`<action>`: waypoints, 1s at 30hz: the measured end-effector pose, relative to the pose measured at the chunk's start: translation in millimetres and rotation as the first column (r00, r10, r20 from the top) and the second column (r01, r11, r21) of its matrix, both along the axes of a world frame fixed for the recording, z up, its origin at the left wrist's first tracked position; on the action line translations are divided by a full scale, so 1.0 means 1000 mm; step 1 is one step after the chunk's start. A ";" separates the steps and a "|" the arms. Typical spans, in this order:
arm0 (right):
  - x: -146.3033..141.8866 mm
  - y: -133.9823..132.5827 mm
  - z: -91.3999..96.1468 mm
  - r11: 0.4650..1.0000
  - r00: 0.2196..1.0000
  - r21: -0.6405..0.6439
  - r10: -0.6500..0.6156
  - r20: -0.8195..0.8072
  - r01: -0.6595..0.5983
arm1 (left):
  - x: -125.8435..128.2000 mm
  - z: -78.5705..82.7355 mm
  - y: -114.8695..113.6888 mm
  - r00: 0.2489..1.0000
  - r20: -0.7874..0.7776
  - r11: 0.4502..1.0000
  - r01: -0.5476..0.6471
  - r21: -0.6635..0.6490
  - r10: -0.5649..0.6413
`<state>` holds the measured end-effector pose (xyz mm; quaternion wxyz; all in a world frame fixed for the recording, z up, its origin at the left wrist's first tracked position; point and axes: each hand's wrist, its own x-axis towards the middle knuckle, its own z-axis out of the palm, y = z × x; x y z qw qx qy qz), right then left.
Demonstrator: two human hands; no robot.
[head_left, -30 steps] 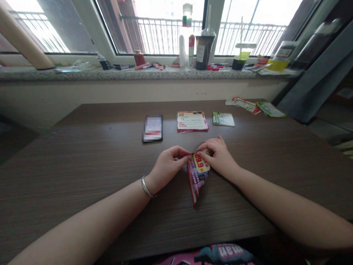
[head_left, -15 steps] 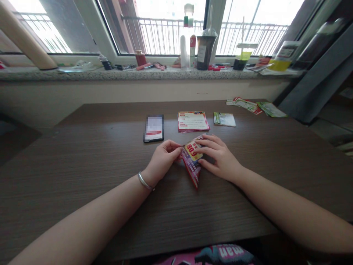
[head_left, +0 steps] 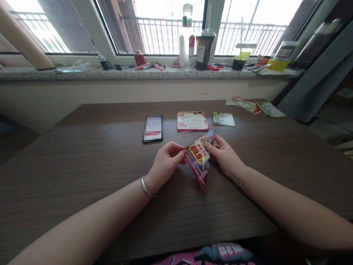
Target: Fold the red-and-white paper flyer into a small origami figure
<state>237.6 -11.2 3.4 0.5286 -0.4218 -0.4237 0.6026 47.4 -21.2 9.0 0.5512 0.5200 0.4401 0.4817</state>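
Between my hands is a folded printed flyer, purple and red, with a yellow patch reading 89.9. It has a triangular shape with one point toward me. My left hand pinches its left corner between thumb and fingers; a silver bangle circles that wrist. At the upper right edge, my right hand grips the flyer with the thumb on top and the fingers behind, partly hidden. Beyond it lie a stack of white-and-red flyers and a smaller stack of green-and-white cards.
A phone with a blurred screen lies left of the stacks on the dark wooden table. More leaflets are spread at the back right. Along the stone windowsill stand a lidded dark cup, bottles and small items.
My right hand has gone from fingers spread over the flyer to gripping its upper right edge. The flyer has shifted slightly right and its printed patch shows more fully.
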 end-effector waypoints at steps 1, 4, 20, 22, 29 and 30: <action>0.000 -0.001 0.001 1.000 1.000 -0.018 0.001 -0.017 -0.001 | 0.000 0.000 0.000 1.000 -0.001 1.000 -0.003 -0.001 0.003; -0.002 -0.002 0.003 0.998 0.997 -0.064 0.013 -0.078 -0.018 | -0.001 -0.002 0.000 1.000 -0.016 1.000 -0.002 0.000 0.002; -0.005 -0.002 -0.005 0.995 0.996 -0.094 -0.009 0.094 0.018 | -0.003 -0.007 0.006 0.994 -0.103 1.000 -0.021 -0.005 0.020; -0.005 -0.001 -0.003 0.995 0.999 -0.090 -0.030 0.040 0.034 | -0.003 -0.008 0.007 0.996 -0.090 1.000 -0.006 -0.026 0.003; -0.008 0.004 -0.005 0.999 1.000 -0.029 -0.024 -0.007 0.023 | -0.006 -0.012 0.013 0.992 -0.109 0.997 0.051 -0.051 -0.056; -0.008 0.005 -0.007 1.000 1.000 -0.018 -0.018 -0.004 0.018 | -0.006 -0.012 0.014 0.991 -0.119 0.997 0.057 -0.048 -0.063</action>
